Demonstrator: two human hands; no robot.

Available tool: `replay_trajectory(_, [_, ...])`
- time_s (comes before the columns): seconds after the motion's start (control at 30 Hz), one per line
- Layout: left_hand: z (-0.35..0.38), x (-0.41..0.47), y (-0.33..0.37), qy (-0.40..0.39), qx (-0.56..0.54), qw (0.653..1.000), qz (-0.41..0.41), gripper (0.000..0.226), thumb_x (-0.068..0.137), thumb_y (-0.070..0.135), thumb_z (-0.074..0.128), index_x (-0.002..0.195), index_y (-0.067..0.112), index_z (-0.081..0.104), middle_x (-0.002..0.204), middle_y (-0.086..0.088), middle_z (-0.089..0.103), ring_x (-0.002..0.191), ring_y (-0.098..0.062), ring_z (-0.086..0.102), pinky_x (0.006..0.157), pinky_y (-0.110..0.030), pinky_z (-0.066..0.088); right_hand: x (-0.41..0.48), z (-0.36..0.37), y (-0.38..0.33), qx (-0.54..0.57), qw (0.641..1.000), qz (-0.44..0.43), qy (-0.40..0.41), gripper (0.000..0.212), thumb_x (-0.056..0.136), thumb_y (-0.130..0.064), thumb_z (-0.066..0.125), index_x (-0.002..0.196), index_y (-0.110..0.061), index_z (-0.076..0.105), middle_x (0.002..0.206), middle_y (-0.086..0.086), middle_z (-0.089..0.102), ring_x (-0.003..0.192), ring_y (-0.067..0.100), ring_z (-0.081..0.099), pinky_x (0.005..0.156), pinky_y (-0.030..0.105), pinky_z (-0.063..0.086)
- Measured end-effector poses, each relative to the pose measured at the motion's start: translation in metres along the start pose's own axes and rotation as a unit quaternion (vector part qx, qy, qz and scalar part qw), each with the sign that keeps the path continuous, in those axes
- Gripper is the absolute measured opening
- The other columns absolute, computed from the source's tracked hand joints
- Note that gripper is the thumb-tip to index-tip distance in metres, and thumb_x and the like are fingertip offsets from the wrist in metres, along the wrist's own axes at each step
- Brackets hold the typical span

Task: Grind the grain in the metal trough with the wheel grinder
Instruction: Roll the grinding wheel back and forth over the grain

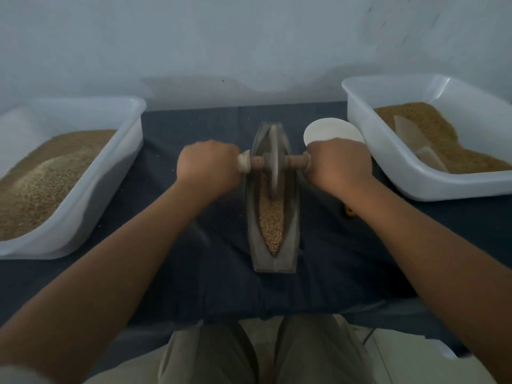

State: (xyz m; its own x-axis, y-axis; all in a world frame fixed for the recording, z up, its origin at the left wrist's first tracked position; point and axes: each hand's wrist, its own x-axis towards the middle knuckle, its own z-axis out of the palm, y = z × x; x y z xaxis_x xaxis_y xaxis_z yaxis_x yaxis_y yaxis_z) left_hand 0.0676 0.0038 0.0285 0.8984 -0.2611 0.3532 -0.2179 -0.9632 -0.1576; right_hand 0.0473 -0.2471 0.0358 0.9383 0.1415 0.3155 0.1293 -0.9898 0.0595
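Here, the metal trough (291, 245) lies lengthwise on the table (207, 259), grain (273, 217) heaped at its near end, while left hand (209, 164) and right hand (339, 164), fingers (232, 156) curled round the wheel grinder (273, 159)'s axle, steady its disc upright mid-trough, grain bins (116, 173) flanking.

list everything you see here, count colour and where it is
metal trough: 1, grey, centre, lengthwise
wheel grinder: 1, grey wheel on wooden axle, in the trough
tubs: 2, white, left and right of the trough
grain: 3 lots, tan, trough's near half and both tubs
scoop-like piece: 1, pale, in the right tub's grain
round disc: 1, white, between trough and right tub
yellow item: 1, small, beside the right forearm
cloth: 1, dark blue, under everything
left hand, right hand: 2, gripping the axle's ends
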Motion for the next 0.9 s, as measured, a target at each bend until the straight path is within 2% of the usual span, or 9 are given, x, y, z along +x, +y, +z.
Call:
replay_trajectory(0.13, [-0.002, 0.03, 0.004, -0.019, 0.0, 1.0, -0.011, 0.027, 0.084, 0.035, 0.059, 0.064, 0.024, 0.046, 0.062, 0.005, 0.046, 0.056, -0.025, 0.048, 0.058, -0.032, 0.042, 0.023, 0.002, 0.0, -0.001, 0.999, 0.041, -0.011, 0.03, 0.093, -0.021, 0.058, 0.064, -0.022, 0.05, 0.067, 0.001, 0.056, 0.065, 0.023, 0.056, 0.062, 0.034, 0.043])
replay_trajectory(0.3, [0.009, -0.028, -0.009, -0.013, -0.046, 0.999, -0.001, 0.028, 0.081, 0.046, 0.054, 0.061, 0.027, 0.045, 0.057, 0.01, 0.043, 0.053, -0.022, 0.047, 0.054, -0.028, 0.037, -0.022, -0.02, -0.006, -0.015, 0.998, -0.036, -0.056, 0.025, 0.093, -0.031, 0.06, 0.07, -0.024, 0.054, 0.07, -0.002, 0.057, 0.063, 0.019, 0.055, 0.056, 0.03, 0.04])
replay_trajectory(0.4, [0.013, -0.055, -0.014, -0.026, -0.088, 0.996, -0.006, 0.029, 0.081, 0.052, 0.051, 0.063, 0.03, 0.05, 0.057, 0.012, 0.051, 0.051, -0.013, 0.049, 0.05, -0.025, 0.032, -0.038, -0.052, -0.011, -0.018, 0.99, -0.092, -0.104, 0.018, 0.089, -0.042, 0.066, 0.089, -0.027, 0.056, 0.076, -0.007, 0.057, 0.066, 0.013, 0.055, 0.053, 0.03, 0.036])
replay_trajectory(0.53, [0.013, -0.063, -0.008, -0.002, -0.13, 0.99, -0.057, 0.038, 0.088, 0.056, 0.051, 0.062, 0.029, 0.051, 0.056, 0.012, 0.052, 0.049, -0.009, 0.047, 0.05, -0.024, 0.03, -0.018, -0.099, -0.019, 0.145, 0.944, -0.125, -0.269, 0.054, 0.087, -0.036, 0.076, 0.131, -0.032, 0.045, 0.106, -0.008, 0.06, 0.09, 0.012, 0.062, 0.069, 0.034, 0.051])
replay_trajectory(0.6, [0.014, -0.066, -0.008, 0.003, -0.162, 0.983, -0.083, 0.043, 0.089, 0.061, 0.047, 0.061, 0.028, 0.053, 0.057, 0.012, 0.054, 0.05, -0.011, 0.05, 0.051, -0.025, 0.034, -0.01, -0.108, -0.026, 0.215, 0.944, -0.165, -0.189, 0.052, 0.092, -0.038, 0.074, 0.139, -0.035, 0.05, 0.122, -0.013, 0.059, 0.108, 0.006, 0.059, 0.085, 0.026, 0.05])
replay_trajectory(0.67, [0.016, -0.068, -0.011, -0.003, -0.199, 0.974, -0.111, 0.047, 0.088, 0.065, 0.042, 0.062, 0.028, 0.056, 0.06, 0.012, 0.058, 0.055, -0.014, 0.055, 0.054, -0.027, 0.041, -0.01, -0.11, -0.027, 0.268, 0.947, -0.178, 0.013, 0.028, 0.1, -0.04, 0.066, 0.127, -0.032, 0.062, 0.12, -0.015, 0.061, 0.109, 0.001, 0.057, 0.088, 0.017, 0.044])
replay_trajectory(0.77, [0.019, -0.069, -0.016, -0.009, -0.24, 0.958, -0.158, 0.046, 0.087, 0.067, 0.044, 0.065, 0.03, 0.06, 0.064, 0.012, 0.061, 0.06, -0.014, 0.059, 0.057, -0.03, 0.045, -0.024, -0.1, -0.006, 0.404, 0.863, -0.064, 0.296, 0.017, 0.107, -0.031, 0.055, 0.097, -0.022, 0.065, 0.092, -0.01, 0.067, 0.089, 0.011, 0.066, 0.079, 0.031, 0.054])
replay_trajectory(0.83, [0.019, -0.067, -0.019, -0.014, -0.264, 0.945, -0.193, 0.038, 0.085, 0.062, 0.048, 0.068, 0.031, 0.062, 0.065, 0.012, 0.063, 0.061, -0.014, 0.06, 0.057, -0.03, 0.045, -0.037, -0.081, 0.012, 0.423, 0.847, 0.05, 0.318, 0.024, 0.108, -0.031, 0.049, 0.09, -0.019, 0.061, 0.079, -0.007, 0.064, 0.075, 0.013, 0.064, 0.067, 0.039, 0.053])
replay_trajectory(0.9, [0.018, -0.065, -0.022, -0.009, -0.292, 0.93, -0.224, 0.031, 0.083, 0.057, 0.049, 0.07, 0.033, 0.064, 0.065, 0.011, 0.063, 0.061, -0.014, 0.059, 0.057, -0.029, 0.043, -0.046, -0.049, 0.027, 0.294, 0.931, 0.108, 0.189, 0.02, 0.107, -0.035, 0.047, 0.099, -0.022, 0.06, 0.079, -0.007, 0.062, 0.074, 0.011, 0.062, 0.062, 0.036, 0.048])
